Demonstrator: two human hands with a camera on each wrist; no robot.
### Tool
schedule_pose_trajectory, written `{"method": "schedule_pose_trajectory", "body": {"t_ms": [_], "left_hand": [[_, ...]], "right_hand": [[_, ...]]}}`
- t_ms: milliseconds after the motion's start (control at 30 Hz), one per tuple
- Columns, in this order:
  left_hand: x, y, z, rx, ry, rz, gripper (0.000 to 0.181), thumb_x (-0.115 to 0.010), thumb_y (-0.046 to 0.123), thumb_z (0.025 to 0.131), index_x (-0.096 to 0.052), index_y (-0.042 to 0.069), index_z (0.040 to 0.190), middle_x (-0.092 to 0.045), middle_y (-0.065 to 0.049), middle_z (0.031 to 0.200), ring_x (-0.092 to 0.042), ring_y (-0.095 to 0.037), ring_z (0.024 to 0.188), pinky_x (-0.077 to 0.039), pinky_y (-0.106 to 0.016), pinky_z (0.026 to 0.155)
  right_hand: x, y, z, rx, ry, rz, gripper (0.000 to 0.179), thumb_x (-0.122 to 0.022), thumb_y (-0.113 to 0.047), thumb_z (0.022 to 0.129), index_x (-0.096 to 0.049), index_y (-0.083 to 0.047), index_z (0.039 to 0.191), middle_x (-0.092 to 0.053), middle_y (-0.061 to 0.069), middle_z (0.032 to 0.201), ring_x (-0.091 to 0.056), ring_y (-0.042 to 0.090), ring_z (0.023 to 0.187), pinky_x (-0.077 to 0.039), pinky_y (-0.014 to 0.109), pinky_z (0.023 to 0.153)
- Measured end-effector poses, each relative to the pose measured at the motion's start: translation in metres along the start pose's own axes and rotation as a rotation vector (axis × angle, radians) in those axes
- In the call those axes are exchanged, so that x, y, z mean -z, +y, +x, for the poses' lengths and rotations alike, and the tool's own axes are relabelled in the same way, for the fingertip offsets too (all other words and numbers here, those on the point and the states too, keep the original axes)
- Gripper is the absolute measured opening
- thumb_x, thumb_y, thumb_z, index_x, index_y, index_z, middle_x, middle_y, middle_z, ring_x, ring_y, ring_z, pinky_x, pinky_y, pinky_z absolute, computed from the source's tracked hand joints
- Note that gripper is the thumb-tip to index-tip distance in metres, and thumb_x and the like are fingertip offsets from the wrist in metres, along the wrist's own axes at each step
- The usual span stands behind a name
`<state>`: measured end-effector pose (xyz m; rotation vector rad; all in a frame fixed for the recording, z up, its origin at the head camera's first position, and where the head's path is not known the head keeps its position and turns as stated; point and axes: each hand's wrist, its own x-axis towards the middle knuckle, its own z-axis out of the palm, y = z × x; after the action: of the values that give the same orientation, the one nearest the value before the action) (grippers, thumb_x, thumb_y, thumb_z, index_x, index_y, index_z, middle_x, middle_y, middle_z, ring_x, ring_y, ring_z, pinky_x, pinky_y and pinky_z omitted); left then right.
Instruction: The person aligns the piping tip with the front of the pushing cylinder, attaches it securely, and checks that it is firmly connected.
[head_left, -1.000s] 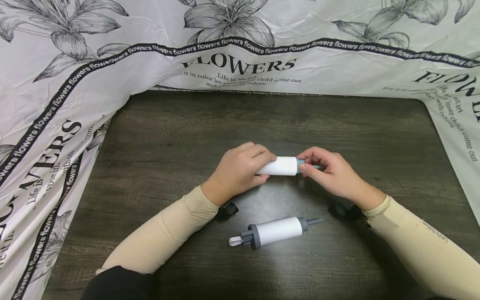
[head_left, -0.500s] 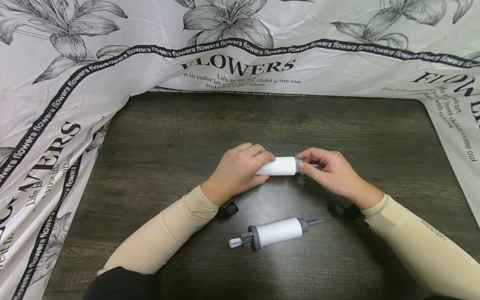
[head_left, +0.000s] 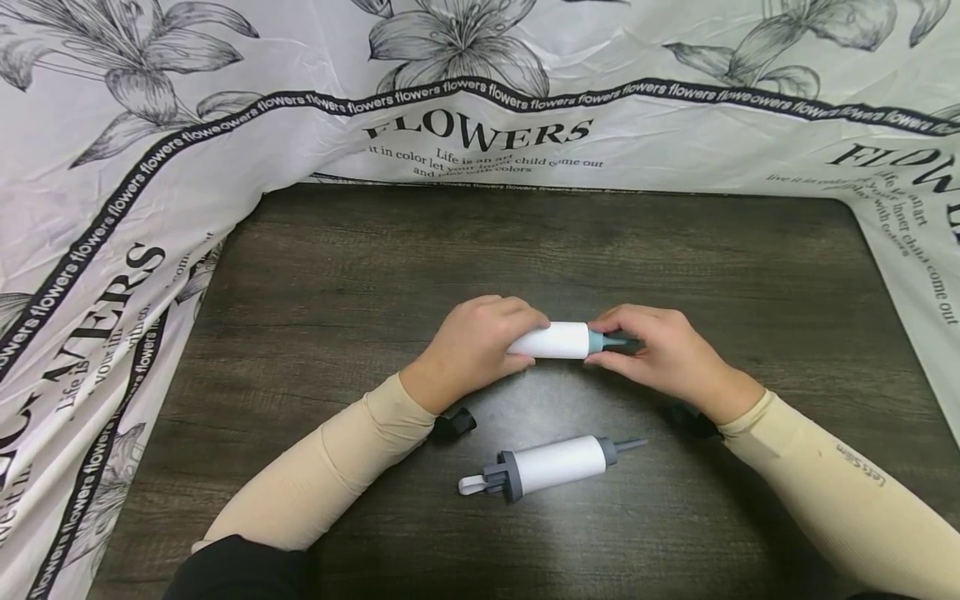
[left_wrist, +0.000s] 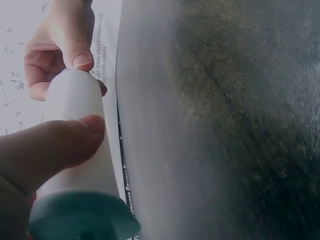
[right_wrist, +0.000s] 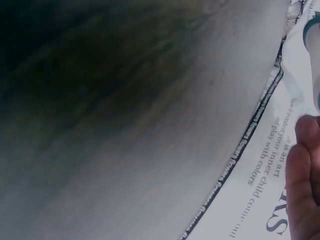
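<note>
A white syringe (head_left: 566, 341) with a blue-green nozzle cap lies level between my two hands. My left hand (head_left: 483, 337) grips its barrel from above; in the left wrist view the thumb lies across the white barrel, and a teal flange (left_wrist: 82, 215) shows at the near end. At the other end my right hand (head_left: 667, 350) has its thumb and fingers on either side of the nozzle cap (head_left: 596, 342), pinching it. The thin tip points towards the right palm. Nearer to me on the table lies a second syringe (head_left: 561, 463), white with dark grey ends.
The dark wood-look table (head_left: 337, 275) spreads around both hands. A white flower-printed cloth (head_left: 480, 133) hangs along its back and sides. A small black object (head_left: 455, 422) sits under the left wrist, with another dark object (head_left: 693, 419) beneath the right wrist.
Both hands and the held syringe have shifted slightly towards me. The right thumb and fingers have moved from over the nozzle cap to its sides, so more of it shows. The grey syringe stays still.
</note>
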<state>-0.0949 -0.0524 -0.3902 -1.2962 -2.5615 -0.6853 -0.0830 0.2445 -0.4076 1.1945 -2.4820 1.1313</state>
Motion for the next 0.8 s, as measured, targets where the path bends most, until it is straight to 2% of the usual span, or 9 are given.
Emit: {"method": "schedule_pose_trajectory", "body": {"t_ms": [67,133,267,467,667,800], "left_hand": [[0.000,0.001,0.001,0.000,-0.013,0.004,0.045,-0.096,0.018,0.078,-0.077,0.011,0.118,-0.076,-0.002,0.114,-0.071,-0.021,0.101,-0.055,-0.035,0.094],[-0.001,0.001,0.001,-0.002,-0.014,0.013,0.045,-0.096,0.017,0.078,-0.077,0.011,0.118,-0.076,-0.002,0.114,-0.071,-0.022,0.100,-0.055,-0.035,0.093],[-0.002,0.003,-0.001,0.002,-0.015,0.021,0.044,-0.096,0.015,0.077,-0.077,0.011,0.116,-0.076,-0.002,0.112,-0.071,-0.022,0.097,-0.055,-0.035,0.091],[-0.006,0.005,-0.010,0.017,-0.004,0.009,0.043,-0.097,0.014,0.075,-0.078,0.010,0.114,-0.077,-0.003,0.110,-0.070,-0.023,0.092,-0.056,-0.035,0.085],[-0.008,0.006,-0.009,0.017,0.005,-0.005,0.042,-0.095,0.013,0.076,-0.078,0.009,0.114,-0.077,-0.004,0.110,-0.070,-0.023,0.091,-0.056,-0.036,0.084],[-0.010,0.006,-0.008,0.042,-0.019,-0.018,0.042,-0.096,0.013,0.076,-0.078,0.009,0.114,-0.077,-0.003,0.109,-0.072,-0.023,0.093,-0.057,-0.037,0.086]], "right_hand": [[0.000,0.000,0.000,-0.026,-0.011,0.019,0.048,-0.098,0.003,0.067,-0.075,-0.008,0.109,-0.079,0.000,0.104,-0.075,0.014,0.089,-0.058,0.018,0.066],[-0.001,0.000,0.000,-0.041,-0.019,0.043,0.049,-0.098,0.004,0.067,-0.076,-0.010,0.109,-0.078,-0.002,0.102,-0.074,0.013,0.087,-0.058,0.019,0.063],[-0.003,0.000,-0.001,-0.104,-0.036,0.083,0.046,-0.097,0.004,0.069,-0.078,-0.013,0.108,-0.077,-0.004,0.098,-0.072,0.010,0.083,-0.058,0.020,0.060],[-0.008,-0.002,-0.004,-0.209,-0.079,0.117,0.033,-0.097,-0.007,0.077,-0.079,-0.015,0.104,-0.076,-0.008,0.093,-0.068,0.008,0.076,-0.056,0.021,0.056],[-0.006,-0.001,-0.001,-0.232,-0.083,0.098,0.029,-0.097,-0.008,0.076,-0.079,-0.017,0.096,-0.079,-0.007,0.098,-0.071,0.007,0.076,-0.051,0.020,0.055],[-0.006,0.001,0.000,-0.205,-0.096,0.038,0.030,-0.098,-0.010,0.075,-0.082,-0.015,0.098,-0.080,-0.006,0.101,-0.072,0.007,0.077,-0.051,0.017,0.059]]}}
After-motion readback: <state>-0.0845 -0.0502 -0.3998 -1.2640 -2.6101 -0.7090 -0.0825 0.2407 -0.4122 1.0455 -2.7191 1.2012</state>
